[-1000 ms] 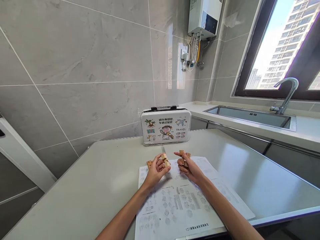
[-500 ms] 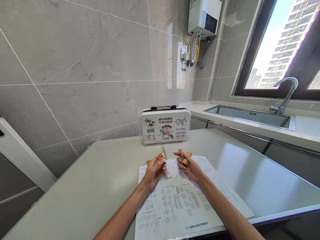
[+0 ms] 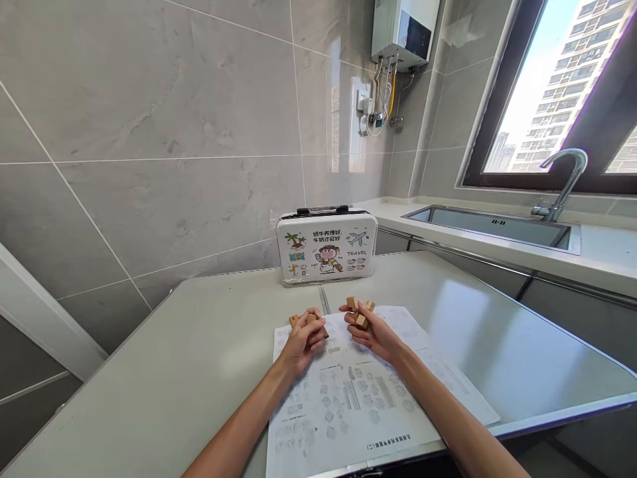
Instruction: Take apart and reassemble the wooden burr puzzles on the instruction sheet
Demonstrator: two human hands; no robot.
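My left hand (image 3: 301,342) is closed around a notched wooden puzzle piece (image 3: 294,320), most of it behind my fingers; a brown end also pokes out at the fingertips. To its right, my right hand (image 3: 374,335) grips several interlocked wooden puzzle pieces (image 3: 361,322) between thumb and fingers. The two hands are apart, held over the far part of a printed sheet (image 3: 348,411). Small grey drawings and lines of text cover the sheet. My fingers hide how the pieces in each hand fit together.
A white carry case (image 3: 327,249) with cartoon prints and a black handle stands at the back of the pale table (image 3: 209,372), by the tiled wall. On the right is a counter with a sink (image 3: 492,222) and a faucet (image 3: 565,182). The table's right edge borders dark cabinets.
The wooden end at my left fingertips has turned from pointing up to pointing down and right. My right hand keeps its grip. The whole view has shifted slightly.
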